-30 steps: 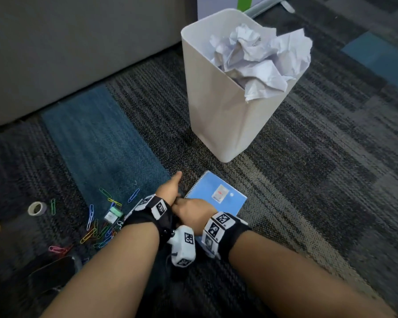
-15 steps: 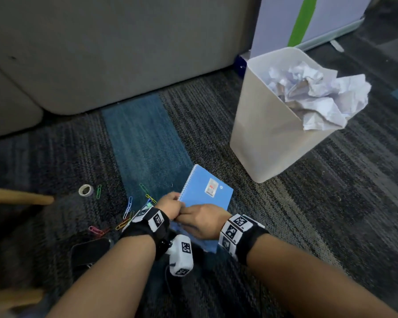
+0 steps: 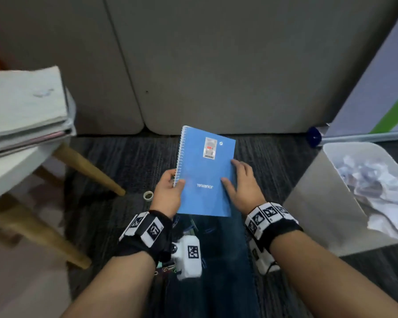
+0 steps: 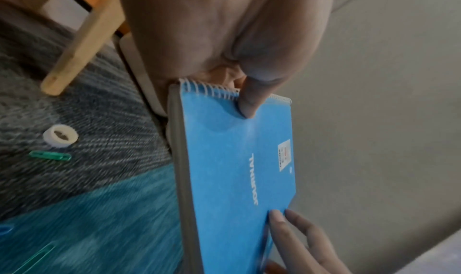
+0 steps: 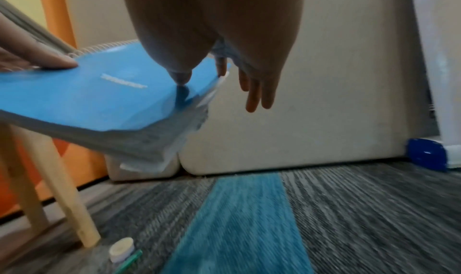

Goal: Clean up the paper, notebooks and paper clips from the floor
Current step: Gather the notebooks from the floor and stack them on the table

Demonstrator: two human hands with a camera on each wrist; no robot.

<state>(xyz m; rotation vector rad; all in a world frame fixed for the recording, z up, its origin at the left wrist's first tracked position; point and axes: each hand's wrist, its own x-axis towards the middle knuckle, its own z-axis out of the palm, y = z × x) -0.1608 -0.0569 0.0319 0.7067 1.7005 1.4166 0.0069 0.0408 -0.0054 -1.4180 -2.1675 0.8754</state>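
Observation:
A blue spiral notebook (image 3: 205,175) marked JOURNAL is held flat in the air above the carpet. My left hand (image 3: 168,189) grips its spiral edge, thumb (image 4: 249,101) on the cover (image 4: 237,160). My right hand (image 3: 241,182) is at the opposite edge: the thumb tip presses the cover (image 5: 87,93) and the fingers (image 5: 257,93) hang straight past the edge. A green paper clip (image 4: 49,156) lies on the carpet, and more clips (image 3: 168,269) show under my left wrist. Crumpled paper (image 3: 372,180) fills the white bin (image 3: 319,203) on the right.
A low white table (image 3: 9,171) on wooden legs (image 3: 87,168) stands at the left and carries a stack of notebooks (image 3: 25,106). A small tape roll (image 3: 148,195) lies on the carpet near the leg. A grey sofa (image 3: 193,65) closes the back.
The notebook has come up off the floor, held at both edges. My view has swung left and up, so the table with its stack now shows and the bin sits at the right edge.

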